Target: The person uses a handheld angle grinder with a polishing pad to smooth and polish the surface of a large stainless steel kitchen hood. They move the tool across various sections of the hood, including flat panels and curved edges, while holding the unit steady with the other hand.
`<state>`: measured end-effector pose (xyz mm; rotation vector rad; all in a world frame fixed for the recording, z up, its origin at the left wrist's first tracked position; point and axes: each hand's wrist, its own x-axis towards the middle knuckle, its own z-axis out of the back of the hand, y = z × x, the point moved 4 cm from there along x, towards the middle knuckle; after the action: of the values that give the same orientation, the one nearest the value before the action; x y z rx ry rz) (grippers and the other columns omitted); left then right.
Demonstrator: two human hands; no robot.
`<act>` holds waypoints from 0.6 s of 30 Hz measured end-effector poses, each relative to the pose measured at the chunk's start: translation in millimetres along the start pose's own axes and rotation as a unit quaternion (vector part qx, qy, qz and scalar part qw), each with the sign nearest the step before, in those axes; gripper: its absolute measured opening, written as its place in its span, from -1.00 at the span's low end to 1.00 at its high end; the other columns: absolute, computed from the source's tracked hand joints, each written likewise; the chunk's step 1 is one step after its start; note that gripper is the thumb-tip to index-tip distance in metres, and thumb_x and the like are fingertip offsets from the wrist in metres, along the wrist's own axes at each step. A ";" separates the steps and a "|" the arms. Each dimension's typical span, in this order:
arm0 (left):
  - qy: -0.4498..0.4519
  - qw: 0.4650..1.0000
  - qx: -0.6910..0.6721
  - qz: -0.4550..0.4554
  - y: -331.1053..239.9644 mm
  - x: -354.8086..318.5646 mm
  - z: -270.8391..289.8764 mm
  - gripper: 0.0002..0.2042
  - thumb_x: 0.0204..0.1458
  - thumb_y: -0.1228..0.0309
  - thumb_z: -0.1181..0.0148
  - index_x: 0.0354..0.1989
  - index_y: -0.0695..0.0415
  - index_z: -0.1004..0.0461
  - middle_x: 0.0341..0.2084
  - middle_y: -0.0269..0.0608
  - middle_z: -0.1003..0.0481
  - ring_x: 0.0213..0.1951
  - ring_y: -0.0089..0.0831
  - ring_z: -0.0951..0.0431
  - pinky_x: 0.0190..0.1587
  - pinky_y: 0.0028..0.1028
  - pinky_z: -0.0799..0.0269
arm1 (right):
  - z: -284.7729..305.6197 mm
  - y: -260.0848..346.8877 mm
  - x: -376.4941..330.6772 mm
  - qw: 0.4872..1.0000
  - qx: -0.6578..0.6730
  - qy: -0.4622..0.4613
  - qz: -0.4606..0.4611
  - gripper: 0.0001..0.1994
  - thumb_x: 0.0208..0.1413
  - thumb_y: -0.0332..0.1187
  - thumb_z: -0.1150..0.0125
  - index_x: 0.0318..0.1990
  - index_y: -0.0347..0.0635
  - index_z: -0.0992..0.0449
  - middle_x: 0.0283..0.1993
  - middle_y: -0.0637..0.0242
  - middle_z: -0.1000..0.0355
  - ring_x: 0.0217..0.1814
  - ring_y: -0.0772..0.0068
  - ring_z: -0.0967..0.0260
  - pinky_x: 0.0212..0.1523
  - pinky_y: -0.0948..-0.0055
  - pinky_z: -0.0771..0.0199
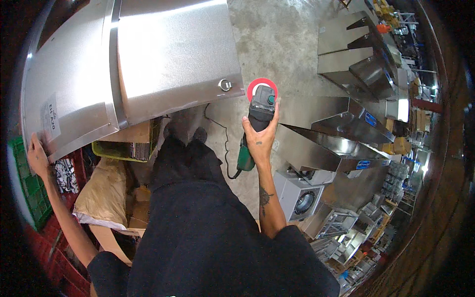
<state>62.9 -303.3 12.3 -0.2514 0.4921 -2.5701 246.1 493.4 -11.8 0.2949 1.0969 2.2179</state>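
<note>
My right hand is wrapped round the body of a green and black angle grinder. A red-rimmed disc shows at the grinder's head, close to the right edge of a large sheet-metal piece; whether they touch I cannot tell. A small metal ring is fixed near that corner of the sheet metal. At far left, my left hand rests against the edge of the metal piece's left section, beside a pale label, fingers fairly straight. The grinder's black cord trails down from its rear end.
Several bent stainless-steel pieces stand on the concrete floor to the right, near a grey box with a round opening. Below the sheet metal are a yellow-green crate and a tan sack. A green crate stands far left.
</note>
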 end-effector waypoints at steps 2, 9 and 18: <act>-0.011 1.000 0.022 -0.015 5.0 3.4 3.3 -0.39 0.48 -0.10 -0.03 0.15 0.29 -0.66 -0.12 -0.02 -0.74 -0.10 -0.22 -0.67 0.07 -0.30 -0.50 | -0.6 1.6 1.3 1.000 0.001 0.002 0.008 0.09 0.18 -0.28 -0.52 0.73 0.01 0.16 0.29 -0.18 -0.58 0.31 -0.13 -0.60 0.34 0.00 -0.51; -0.104 0.985 -0.015 -0.136 0.3 -5.3 2.0 -0.38 0.50 -0.08 -0.03 0.07 0.38 -0.64 -0.35 -0.18 -0.59 -0.28 -0.33 -0.49 -0.08 -0.33 -0.45 | -2.7 3.1 -2.7 1.000 -0.012 -0.002 0.018 0.08 0.20 -0.31 -0.49 0.73 -0.04 0.18 0.35 -0.25 -0.52 0.33 -0.18 -0.58 0.36 -0.02 -0.50; -0.097 0.990 -0.011 -0.104 -1.5 -5.4 3.2 -0.40 0.49 -0.11 -0.06 0.03 0.34 -0.61 -0.40 -0.32 -0.51 -0.28 -0.45 -0.43 -0.10 -0.41 -0.41 | -6.4 9.6 -5.2 1.000 0.011 0.006 0.005 0.07 0.21 -0.33 -0.48 0.73 -0.05 0.18 0.36 -0.22 -0.51 0.37 -0.17 -0.55 0.37 -0.02 -0.47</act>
<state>67.8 -300.3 15.4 -0.5815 0.4431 -2.7047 243.0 481.7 -8.0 0.2976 1.1296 2.2213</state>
